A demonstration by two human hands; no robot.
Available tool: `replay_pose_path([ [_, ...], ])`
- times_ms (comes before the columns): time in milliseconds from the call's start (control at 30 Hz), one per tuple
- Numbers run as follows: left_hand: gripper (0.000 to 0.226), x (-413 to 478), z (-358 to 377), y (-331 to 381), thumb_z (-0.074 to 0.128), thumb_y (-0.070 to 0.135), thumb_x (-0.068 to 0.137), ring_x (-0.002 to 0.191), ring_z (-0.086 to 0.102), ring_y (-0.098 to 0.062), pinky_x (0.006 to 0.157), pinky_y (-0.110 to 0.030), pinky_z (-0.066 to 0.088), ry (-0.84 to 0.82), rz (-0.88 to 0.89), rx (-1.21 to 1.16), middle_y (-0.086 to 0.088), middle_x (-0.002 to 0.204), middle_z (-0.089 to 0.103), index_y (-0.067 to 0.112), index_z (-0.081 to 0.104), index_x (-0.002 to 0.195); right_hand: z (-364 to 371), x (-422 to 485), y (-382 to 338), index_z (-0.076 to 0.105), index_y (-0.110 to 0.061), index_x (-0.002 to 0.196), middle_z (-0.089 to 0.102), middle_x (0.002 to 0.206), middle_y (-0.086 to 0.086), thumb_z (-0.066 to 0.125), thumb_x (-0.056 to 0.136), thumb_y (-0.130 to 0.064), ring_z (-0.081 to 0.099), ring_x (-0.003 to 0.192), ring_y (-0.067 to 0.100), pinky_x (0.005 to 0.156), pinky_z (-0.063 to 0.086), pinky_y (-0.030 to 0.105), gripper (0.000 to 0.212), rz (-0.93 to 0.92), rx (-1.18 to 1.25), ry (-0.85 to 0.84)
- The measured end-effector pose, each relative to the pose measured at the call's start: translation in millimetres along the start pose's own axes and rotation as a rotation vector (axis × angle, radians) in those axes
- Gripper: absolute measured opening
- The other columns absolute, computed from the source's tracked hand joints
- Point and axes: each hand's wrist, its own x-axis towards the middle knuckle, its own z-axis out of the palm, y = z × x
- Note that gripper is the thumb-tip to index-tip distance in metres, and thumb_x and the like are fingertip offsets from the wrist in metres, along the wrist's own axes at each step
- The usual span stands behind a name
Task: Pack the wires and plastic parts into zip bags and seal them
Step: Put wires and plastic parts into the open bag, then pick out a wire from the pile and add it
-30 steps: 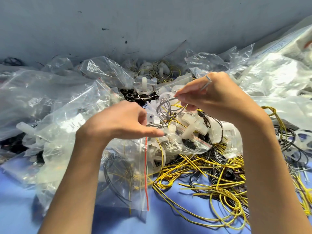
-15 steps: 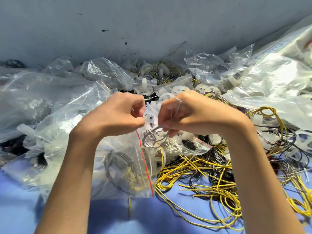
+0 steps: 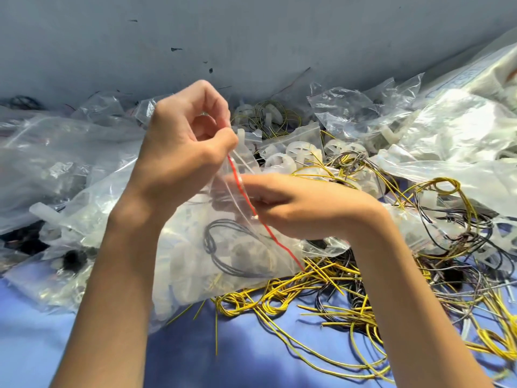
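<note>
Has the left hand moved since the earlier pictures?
Yes. The left hand, pinching the clear plastic zip bag by its red strip, has risen, nearer the dark marks on the grey wall.

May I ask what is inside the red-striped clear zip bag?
The clear zip bag holds a coil of dark wire and white plastic parts; whatever lies behind the left forearm is hidden.

Fingertips (image 3: pixel 237 182) of right hand (image 3: pixel 305 203) blurry behind zip bag (image 3: pixel 195 256) film; forearms beyond bottom edge

Bright daylight from the right; glare on crumpled clear plastic bags (image 3: pixel 461 130); right hand (image 3: pixel 302 204) motion-blurred; frame edges bowed.
</note>
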Motion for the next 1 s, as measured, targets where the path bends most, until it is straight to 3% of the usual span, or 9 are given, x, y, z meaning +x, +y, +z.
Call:
replay_pose_path([
  [133, 0.019, -1.2, 5.7, 3.7, 0.051, 0.006, 0.066, 0.059, 0.039, -0.020, 0.057, -0.051, 0.042, 0.011, 0.006, 0.019, -0.013, 0.068, 0.045, 0.024, 0.044, 0.064, 7.7, 1.5, 1.7, 0.042, -0.008, 0.139, 0.054, 0.134, 0.019, 0.041, 0.098, -0.008, 0.047, 0.125, 0.032, 0.102, 0.037, 0.042, 0.041, 0.023, -0.110, -0.127],
  [233, 0.019, -1.5, 10.0, 3.2, 0.051, 0.007, 0.066, 0.059, 0.044, -0.019, 0.056, -0.044, 0.042, 0.013, -0.003, 0.049, -0.012, 0.067, 0.049, 0.025, 0.045, 0.063, 4.8, -0.2, -0.9, 0.052, -0.019, 0.136, 0.065, 0.121, 0.013, 0.048, 0.096, -0.008, 0.058, 0.113, 0.027, 0.091, 0.044, 0.039, 0.041, 0.019, -0.140, -0.113],
  [300, 0.016, -0.5, 9.8, -1.0, 0.051, 0.011, 0.065, 0.058, 0.047, -0.016, 0.056, -0.033, 0.040, 0.029, -0.022, 0.095, -0.006, 0.065, 0.052, 0.026, 0.045, 0.062, -0.2, -2.6, -1.9, 0.060, -0.020, 0.127, 0.069, 0.112, 0.011, 0.049, 0.090, 0.000, 0.063, 0.106, 0.026, 0.088, 0.049, 0.042, 0.043, 0.039, -0.108, -0.061],
  [367, 0.012, 1.9, 6.2, -9.0, 0.050, 0.014, 0.065, 0.057, 0.048, -0.014, 0.057, -0.027, 0.038, 0.061, -0.067, 0.153, -0.002, 0.065, 0.054, 0.025, 0.047, 0.061, -5.6, -6.2, -1.4, 0.068, -0.016, 0.105, 0.072, 0.095, 0.011, 0.049, 0.085, 0.003, 0.066, 0.092, 0.027, 0.081, 0.053, 0.045, 0.033, 0.023, -0.064, 0.019],
  [433, 0.012, 5.1, -1.0, -19.1, 0.048, 0.014, 0.065, 0.055, 0.047, -0.009, 0.056, -0.022, 0.037, 0.108, -0.111, 0.213, 0.007, 0.062, 0.055, 0.026, 0.048, 0.061, -12.0, -8.9, 2.8, 0.065, -0.017, 0.081, 0.068, 0.075, 0.004, 0.053, 0.081, -0.003, 0.064, 0.072, 0.017, 0.066, 0.053, 0.037, 0.018, 0.029, -0.085, 0.138],
  [500, 0.017, 8.0, -11.6, -29.5, 0.046, 0.012, 0.066, 0.048, 0.044, 0.001, 0.051, -0.015, 0.034, 0.191, -0.137, 0.279, 0.015, 0.054, 0.054, 0.027, 0.050, 0.060, -17.8, -12.5, 7.1, 0.063, -0.017, 0.073, 0.065, 0.066, 0.001, 0.054, 0.079, -0.012, 0.056, 0.057, 0.008, 0.056, 0.048, 0.031, 0.012, 0.112, -0.108, 0.193],
  [700, 0.021, 8.7, -39.4, -46.3, 0.040, 0.011, 0.067, 0.048, 0.046, 0.005, 0.061, -0.020, 0.033, 0.403, -0.203, 0.474, 0.014, 0.056, 0.051, 0.024, 0.056, 0.064, -2.8, -13.0, 20.6, 0.073, -0.012, 0.082, 0.073, 0.069, -0.007, 0.061, 0.082, -0.011, 0.068, 0.060, 0.000, 0.076, 0.056, 0.029, 0.013, 0.446, -0.228, -0.303],
  [833, 0.020, 9.9, -35.6, -43.8, 0.044, 0.012, 0.066, 0.047, 0.046, 0.008, 0.058, -0.017, 0.035, 0.366, -0.201, 0.438, 0.014, 0.057, 0.053, 0.028, 0.053, 0.058, 28.7, 1.4, 26.7, 0.071, -0.004, 0.098, 0.075, 0.090, 0.003, 0.070, 0.082, -0.012, 0.068, 0.062, 0.006, 0.083, 0.057, 0.030, 0.018, 0.569, -0.204, -0.471],
  [1000, 0.024, 9.0, -30.6, -42.6, 0.050, 0.008, 0.073, 0.046, 0.046, 0.006, 0.053, -0.018, 0.034, 0.323, -0.181, 0.449, 0.014, 0.056, 0.052, 0.028, 0.053, 0.058, 41.8, 7.0, 35.5, 0.069, 0.002, 0.099, 0.075, 0.091, 0.013, 0.074, 0.078, -0.005, 0.066, 0.062, 0.005, 0.081, 0.057, 0.031, 0.022, 0.604, -0.188, -0.528],
])
